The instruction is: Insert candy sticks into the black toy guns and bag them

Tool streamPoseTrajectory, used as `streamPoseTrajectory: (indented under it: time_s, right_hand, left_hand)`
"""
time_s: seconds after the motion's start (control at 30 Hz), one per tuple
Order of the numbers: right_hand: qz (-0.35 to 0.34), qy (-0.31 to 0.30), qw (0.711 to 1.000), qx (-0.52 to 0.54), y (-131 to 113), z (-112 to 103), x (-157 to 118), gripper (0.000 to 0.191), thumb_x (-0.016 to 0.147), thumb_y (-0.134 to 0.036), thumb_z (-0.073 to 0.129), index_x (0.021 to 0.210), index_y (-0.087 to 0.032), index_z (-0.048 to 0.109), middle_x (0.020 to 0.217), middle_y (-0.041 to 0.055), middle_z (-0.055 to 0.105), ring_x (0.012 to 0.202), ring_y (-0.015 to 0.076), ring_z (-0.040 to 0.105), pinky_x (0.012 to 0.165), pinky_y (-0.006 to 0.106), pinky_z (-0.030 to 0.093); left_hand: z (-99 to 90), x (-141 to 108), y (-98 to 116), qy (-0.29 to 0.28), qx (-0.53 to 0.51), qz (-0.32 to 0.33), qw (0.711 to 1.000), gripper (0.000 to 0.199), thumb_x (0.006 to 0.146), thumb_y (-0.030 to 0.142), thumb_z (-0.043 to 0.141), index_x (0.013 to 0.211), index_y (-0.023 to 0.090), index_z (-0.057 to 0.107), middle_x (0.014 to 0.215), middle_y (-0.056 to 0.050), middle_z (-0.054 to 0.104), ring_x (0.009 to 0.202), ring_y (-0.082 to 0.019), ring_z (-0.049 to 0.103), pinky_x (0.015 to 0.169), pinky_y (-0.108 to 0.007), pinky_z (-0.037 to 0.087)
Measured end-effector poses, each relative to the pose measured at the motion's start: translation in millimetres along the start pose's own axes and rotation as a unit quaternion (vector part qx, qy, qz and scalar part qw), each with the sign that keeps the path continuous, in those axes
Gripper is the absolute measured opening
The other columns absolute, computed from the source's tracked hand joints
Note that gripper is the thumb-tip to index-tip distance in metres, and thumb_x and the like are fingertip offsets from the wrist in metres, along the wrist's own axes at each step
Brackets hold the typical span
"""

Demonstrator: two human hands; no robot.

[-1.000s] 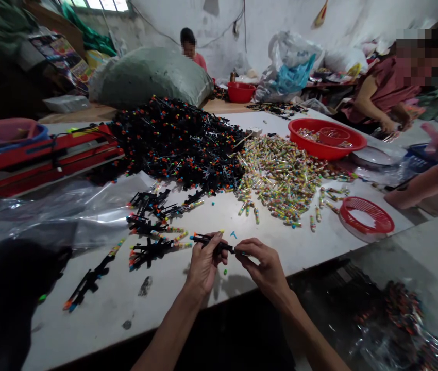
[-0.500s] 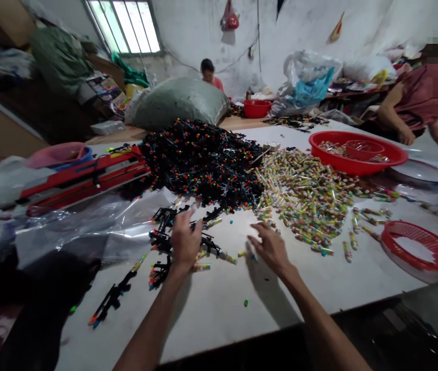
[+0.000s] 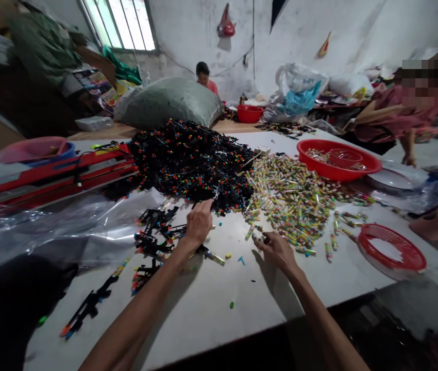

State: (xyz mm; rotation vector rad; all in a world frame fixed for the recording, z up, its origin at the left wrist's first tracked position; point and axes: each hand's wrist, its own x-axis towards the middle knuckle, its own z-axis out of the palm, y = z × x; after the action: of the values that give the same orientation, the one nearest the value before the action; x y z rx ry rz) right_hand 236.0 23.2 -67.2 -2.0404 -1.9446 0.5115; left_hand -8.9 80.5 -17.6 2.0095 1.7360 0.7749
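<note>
My left hand (image 3: 199, 222) reaches to the near edge of a heap of black toy guns (image 3: 191, 159) with orange and blue tips. Its fingers are closed together, and what they grip is hidden. My right hand (image 3: 276, 250) is at the near left edge of a pile of candy-filled clear tubes (image 3: 292, 196), its fingers curled round a tube (image 3: 258, 238). Toy guns with tubes fitted (image 3: 155, 229) lie in a group left of my left hand. One more toy gun with a tube (image 3: 93, 301) lies apart at the front left.
Small loose pieces, including a green cap (image 3: 232, 305) and a blue piece (image 3: 241, 260), lie on the white table (image 3: 219, 330). A red basin (image 3: 338, 172) and a red basket (image 3: 392, 270) stand right. Clear plastic sheeting (image 3: 68, 232) covers the left. Two other people sit beyond.
My left hand has moved from the group of toy guns up and right to the heap's edge, its fingers closing. My right hand has shifted to the tubes and curled. The view has turned slightly right.
</note>
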Motion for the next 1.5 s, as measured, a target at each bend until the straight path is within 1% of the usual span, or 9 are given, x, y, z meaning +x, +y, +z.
streamPoseTrajectory:
  time_s: [0.1, 0.2, 0.37, 0.5, 0.6, 1.03, 1.23, 1.37, 1.5]
  right_hand:
    - [0.019, 0.012, 1.0, -0.004, -6.2, -0.3, -9.3, 0.025, 0.079, -0.034, 0.048, 0.092, -0.018, 0.062, 0.093, 0.0055, 0.058, 0.083, 0.0175, 0.056, 0.062, 0.024, 0.033]
    - [0.048, 0.033, 0.998, 0.001, -12.5, -1.3, -12.9, 0.017, 0.075, -0.028, 0.05, 0.084, -0.017, 0.06, 0.088, 0.0049, 0.059, 0.08, 0.0174, 0.054, 0.061, 0.024, 0.033]
    - [0.045, 0.08, 0.976, 0.195, -20.3, -8.1, -31.8, 0.019, 0.074, -0.034, 0.054, 0.078, -0.016, 0.06, 0.07, 0.0024, 0.058, 0.068, 0.016, 0.052, 0.059, 0.026, 0.036]
    - [0.003, -0.115, 0.883, 0.455, -33.7, -16.9, -64.3, 0.033, 0.069, -0.042, 0.063, 0.087, -0.014, 0.064, 0.064, 0.0007, 0.059, 0.056, 0.0118, 0.051, 0.054, 0.025, 0.04]
    - [0.013, -0.191, 0.841, 0.507, -42.9, -20.9, -81.5, 0.034, 0.061, -0.04, 0.072, 0.082, -0.014, 0.065, 0.062, -0.0011, 0.06, 0.052, 0.0096, 0.05, 0.052, 0.023, 0.04]
    - [-0.122, -0.18, 0.896, 0.386, -47.1, -37.5, -91.4, 0.022, 0.071, -0.036, 0.067, 0.08, -0.016, 0.072, 0.072, 0.0031, 0.064, 0.069, 0.0149, 0.056, 0.062, 0.025, 0.042]
    - [-0.194, -0.161, 0.921, 0.297, -49.9, -32.8, -96.8, 0.014, 0.077, -0.026, 0.061, 0.079, -0.017, 0.071, 0.069, 0.0021, 0.06, 0.062, 0.0119, 0.052, 0.058, 0.022, 0.04]
    - [-0.237, -0.21, 0.921, 0.225, -53.8, -29.3, -106.7, 0.011, 0.074, -0.015, 0.059, 0.069, -0.017, 0.068, 0.064, -0.0007, 0.056, 0.059, 0.0104, 0.049, 0.055, 0.02, 0.037]
    - [-0.213, -0.281, 0.899, 0.261, -61.5, -23.4, -103.2, 0.009, 0.074, -0.021, 0.061, 0.072, -0.015, 0.068, 0.061, -0.0021, 0.057, 0.057, 0.01, 0.049, 0.052, 0.019, 0.035]
  left_hand:
    - [5.8, -44.0, 14.3, -0.076, -0.093, 0.008, 0.993, 0.027, 0.08, 0.028, 0.048, 0.101, 0.019, 0.062, 0.094, -0.005, 0.066, 0.089, -0.019, 0.06, 0.078, -0.029, 0.044]
    - [24.2, -84.8, 25.0, -0.176, -0.172, 0.007, 0.969, 0.026, 0.077, 0.038, 0.053, 0.075, 0.016, 0.067, 0.06, 0.0, 0.063, 0.055, -0.013, 0.057, 0.053, -0.022, 0.043]
    - [35.8, -121.3, 33.5, -0.183, -0.208, -0.019, 0.961, 0.022, 0.077, 0.032, 0.052, 0.071, 0.018, 0.068, 0.062, 0.0, 0.064, 0.06, -0.014, 0.057, 0.056, -0.022, 0.04]
    - [21.5, -131.4, 37.1, -0.145, -0.099, 0.041, 0.984, 0.02, 0.081, 0.032, 0.05, 0.082, 0.026, 0.069, 0.074, -0.001, 0.069, 0.073, -0.018, 0.06, 0.079, -0.033, 0.039]
    - [14.0, -135.6, 41.2, -0.152, 0.01, 0.123, 0.981, 0.021, 0.085, 0.027, 0.047, 0.09, 0.026, 0.067, 0.08, -0.003, 0.07, 0.076, -0.018, 0.061, 0.094, -0.043, 0.028]
    - [11.0, -142.8, 41.0, -0.188, 0.07, 0.199, 0.959, 0.021, 0.088, 0.023, 0.043, 0.088, 0.022, 0.064, 0.076, -0.002, 0.066, 0.071, -0.016, 0.058, 0.096, -0.043, 0.027]
    - [12.5, -147.9, 31.1, -0.216, -0.008, 0.19, 0.958, 0.021, 0.086, 0.024, 0.044, 0.079, 0.023, 0.064, 0.07, 0.0, 0.064, 0.066, -0.014, 0.055, 0.094, -0.04, 0.031]
    - [10.0, -160.4, 31.1, -0.246, -0.051, 0.156, 0.955, 0.023, 0.086, 0.025, 0.045, 0.075, 0.021, 0.065, 0.068, 0.0, 0.065, 0.065, -0.013, 0.056, 0.094, -0.036, 0.032]
    - [-9.3, -161.1, 22.1, -0.285, -0.075, 0.111, 0.949, 0.024, 0.085, 0.026, 0.047, 0.069, 0.021, 0.065, 0.065, 0.001, 0.063, 0.069, -0.014, 0.056, 0.075, -0.027, 0.039]
